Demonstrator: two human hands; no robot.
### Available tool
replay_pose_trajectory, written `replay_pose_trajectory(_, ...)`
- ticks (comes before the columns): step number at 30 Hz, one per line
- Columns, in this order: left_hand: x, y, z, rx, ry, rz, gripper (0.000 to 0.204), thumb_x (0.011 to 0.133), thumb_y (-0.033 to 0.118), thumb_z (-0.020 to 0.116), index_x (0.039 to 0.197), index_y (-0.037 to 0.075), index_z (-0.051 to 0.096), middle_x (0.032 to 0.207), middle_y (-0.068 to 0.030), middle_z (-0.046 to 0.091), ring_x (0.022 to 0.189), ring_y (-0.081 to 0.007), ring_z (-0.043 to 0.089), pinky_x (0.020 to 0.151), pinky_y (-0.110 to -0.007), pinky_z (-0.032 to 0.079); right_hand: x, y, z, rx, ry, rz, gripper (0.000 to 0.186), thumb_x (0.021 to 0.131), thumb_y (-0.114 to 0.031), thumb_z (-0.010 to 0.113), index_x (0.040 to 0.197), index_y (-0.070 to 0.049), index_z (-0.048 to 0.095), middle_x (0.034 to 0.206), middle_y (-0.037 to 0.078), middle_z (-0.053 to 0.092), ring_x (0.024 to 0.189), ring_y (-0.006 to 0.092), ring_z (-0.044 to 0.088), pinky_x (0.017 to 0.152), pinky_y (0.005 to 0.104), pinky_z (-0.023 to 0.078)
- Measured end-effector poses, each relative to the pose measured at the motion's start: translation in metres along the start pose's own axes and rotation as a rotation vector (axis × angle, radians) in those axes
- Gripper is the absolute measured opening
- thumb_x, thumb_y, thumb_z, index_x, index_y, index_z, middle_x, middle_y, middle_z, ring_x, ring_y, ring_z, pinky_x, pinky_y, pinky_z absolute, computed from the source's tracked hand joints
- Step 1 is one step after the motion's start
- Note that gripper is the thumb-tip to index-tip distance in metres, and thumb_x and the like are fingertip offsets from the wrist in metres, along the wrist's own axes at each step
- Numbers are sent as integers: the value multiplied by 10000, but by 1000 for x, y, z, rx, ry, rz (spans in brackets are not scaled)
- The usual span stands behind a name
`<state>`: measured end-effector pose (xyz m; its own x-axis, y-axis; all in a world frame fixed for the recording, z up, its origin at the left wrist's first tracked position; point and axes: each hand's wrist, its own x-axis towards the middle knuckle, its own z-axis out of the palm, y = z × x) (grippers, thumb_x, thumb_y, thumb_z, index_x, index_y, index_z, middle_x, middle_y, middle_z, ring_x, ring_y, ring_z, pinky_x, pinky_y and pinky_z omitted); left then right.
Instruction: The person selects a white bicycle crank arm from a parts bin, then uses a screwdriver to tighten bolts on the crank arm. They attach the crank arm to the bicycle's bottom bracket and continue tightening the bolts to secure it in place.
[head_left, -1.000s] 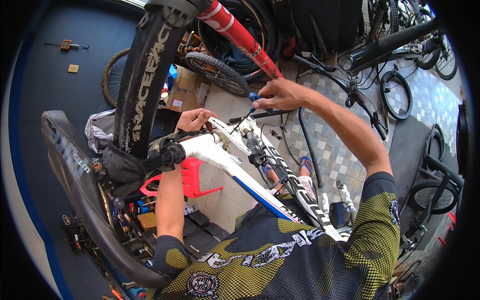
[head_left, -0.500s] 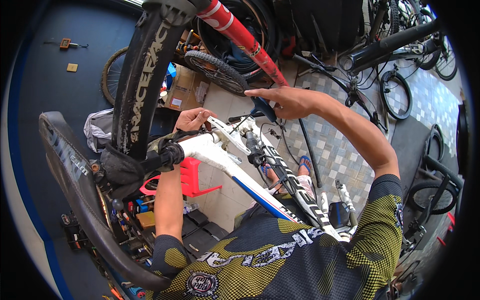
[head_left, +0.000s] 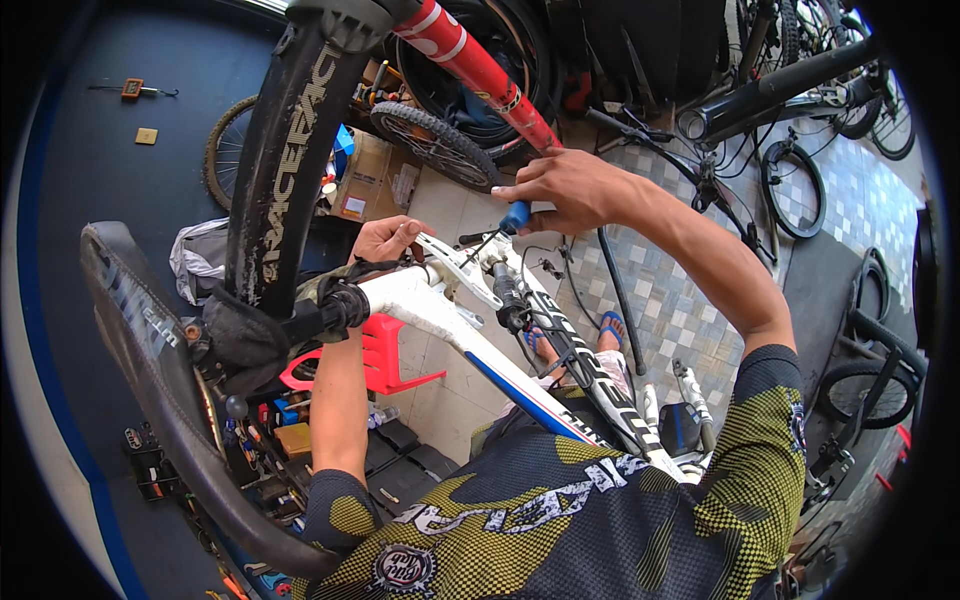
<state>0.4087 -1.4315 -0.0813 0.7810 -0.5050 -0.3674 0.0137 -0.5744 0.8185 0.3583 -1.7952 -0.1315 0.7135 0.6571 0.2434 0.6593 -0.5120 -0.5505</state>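
My right hand (head_left: 575, 190) grips the blue handle (head_left: 515, 217) of a T-handle hex key, fingers bent over its top. The key's thin shaft runs down to a white linkage arm (head_left: 462, 268) on a white bicycle frame (head_left: 415, 300); where its tip sits is too small to make out. At the upper end of that linkage arm, my left hand (head_left: 388, 240) pinches with thumb and fingers closed. A black rear shock (head_left: 508, 297) lies along the frame, just right of the arm. Blue and black markings cover the frame tubes.
A black post (head_left: 285, 160) and red bar (head_left: 480, 75) rise close beside my hands. A black bicycle saddle (head_left: 130, 300) is at left. Below stands a red plastic stool (head_left: 390, 360), near scattered tools (head_left: 270, 450). Several bicycles and wheels (head_left: 795, 190) occupy the right side.
My right hand has turned the hex key's handle, and its fingers have curled from stretched out to bent around it. My left hand and the frame stay in place.
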Motion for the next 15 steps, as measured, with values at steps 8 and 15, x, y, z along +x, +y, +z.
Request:
replay_pose_trajectory(8, 0, 1, 0, 25, 5, 6, 514, 1050, 499, 630, 1080, 8, 782, 762, -68, 722, 697, -104, 665, 596, -262, 509, 9, -11, 31, 962, 21, 589, 815, 1006, -431, 712, 1609, -12, 360, 1041, 136, 732, 770, 156, 730, 633, 315, 583)
replay_pose_trajectory(15, 1, 0, 0, -3, -8, 9, 521, 1049, 498, 630, 1086, -1, 775, 784, -64, 721, 704, -99, 665, 597, -263, 515, -2, -21, 17, 555, -77, 436, 651, 1052, -362, 638, 1586, -91, 381, 1092, 214, 718, 860, 346, 752, 830, 498, 571)
